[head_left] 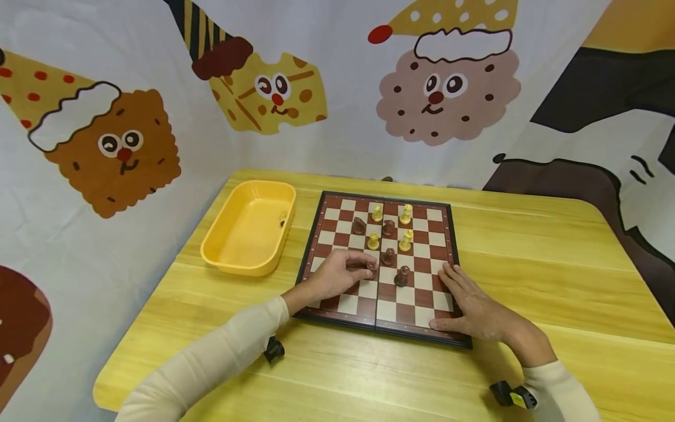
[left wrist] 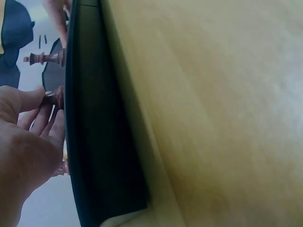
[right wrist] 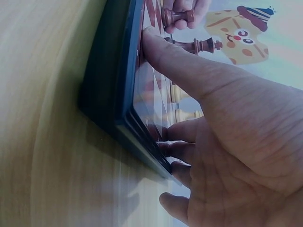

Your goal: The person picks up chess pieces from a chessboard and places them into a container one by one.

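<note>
Brown rook (head_left: 371,269) is near the middle of the chessboard (head_left: 365,306), partly hidden by the left hand (head_left: 340,274), whose thumb and fingers pinch it. The right hand (head_left: 477,310) rests on the board's edge, fingers spread. Its thumb hides some of the brown king (right wrist: 206,46). A yellow tray (head_left: 248,269) on the bench (head_left: 369,375) holds something dark (head_left: 283,218), too small to name.

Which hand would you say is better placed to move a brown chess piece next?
Probably the left hand: it pinches a brown chess piece at the chessboard, while the right hand rests on the board's right edge, holding no piece.
</note>
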Demonstrator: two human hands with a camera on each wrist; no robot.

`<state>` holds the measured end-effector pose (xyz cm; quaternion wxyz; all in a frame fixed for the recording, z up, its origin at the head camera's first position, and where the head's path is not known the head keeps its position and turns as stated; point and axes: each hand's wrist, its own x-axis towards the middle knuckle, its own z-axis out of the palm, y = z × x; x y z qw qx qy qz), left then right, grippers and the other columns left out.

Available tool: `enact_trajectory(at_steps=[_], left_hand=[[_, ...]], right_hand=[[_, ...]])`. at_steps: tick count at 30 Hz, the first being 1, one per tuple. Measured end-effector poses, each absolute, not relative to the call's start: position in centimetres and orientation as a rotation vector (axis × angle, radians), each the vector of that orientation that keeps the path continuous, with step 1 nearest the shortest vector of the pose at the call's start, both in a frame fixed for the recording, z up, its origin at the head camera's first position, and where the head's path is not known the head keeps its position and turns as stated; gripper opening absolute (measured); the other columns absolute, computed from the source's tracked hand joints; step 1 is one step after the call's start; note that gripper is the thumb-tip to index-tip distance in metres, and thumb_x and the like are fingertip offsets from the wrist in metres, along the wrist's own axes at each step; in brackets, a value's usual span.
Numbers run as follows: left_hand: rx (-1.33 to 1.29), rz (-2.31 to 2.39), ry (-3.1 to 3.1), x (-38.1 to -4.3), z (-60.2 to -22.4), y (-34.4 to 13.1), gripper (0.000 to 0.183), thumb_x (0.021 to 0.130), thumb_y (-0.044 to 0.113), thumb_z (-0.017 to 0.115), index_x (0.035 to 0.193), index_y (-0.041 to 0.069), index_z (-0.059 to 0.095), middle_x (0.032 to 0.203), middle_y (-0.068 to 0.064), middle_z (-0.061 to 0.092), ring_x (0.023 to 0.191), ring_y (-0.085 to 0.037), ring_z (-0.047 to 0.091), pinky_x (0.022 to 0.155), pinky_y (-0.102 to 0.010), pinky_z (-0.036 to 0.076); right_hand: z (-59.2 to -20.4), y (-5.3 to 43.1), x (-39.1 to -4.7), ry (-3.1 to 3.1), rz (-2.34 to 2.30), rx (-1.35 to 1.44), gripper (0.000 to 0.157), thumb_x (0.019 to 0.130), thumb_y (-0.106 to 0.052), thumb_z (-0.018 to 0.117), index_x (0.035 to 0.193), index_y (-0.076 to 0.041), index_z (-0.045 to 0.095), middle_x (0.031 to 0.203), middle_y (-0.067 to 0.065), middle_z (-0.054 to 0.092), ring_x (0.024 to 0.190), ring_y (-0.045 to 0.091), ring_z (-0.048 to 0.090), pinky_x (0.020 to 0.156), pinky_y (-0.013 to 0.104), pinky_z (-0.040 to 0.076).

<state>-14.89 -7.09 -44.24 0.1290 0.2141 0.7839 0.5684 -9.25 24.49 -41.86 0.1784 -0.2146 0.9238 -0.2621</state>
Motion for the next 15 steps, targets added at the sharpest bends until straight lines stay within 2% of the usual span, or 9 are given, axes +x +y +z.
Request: enact_trajectory(at_steps=[15], left_hand=[[0.602,1.670,2.289,-14.60,-43.68,-7.49,0.026,0.097,-0.002,0.066,0.123,-0.003,0.071,0.113,-0.009,0.073,0.102,-0.016,0.069,0.085,-0.025,0.056]], right_hand=[[-41.61,24.16,-9.17,2.603,-0.733,-0.587,0.114,0.086,-0.054,0.078,0.157,0.011,0.017,0.164,0.032,0.005,0.149,0.050,-0.002,0.111,0.073,0.016]])
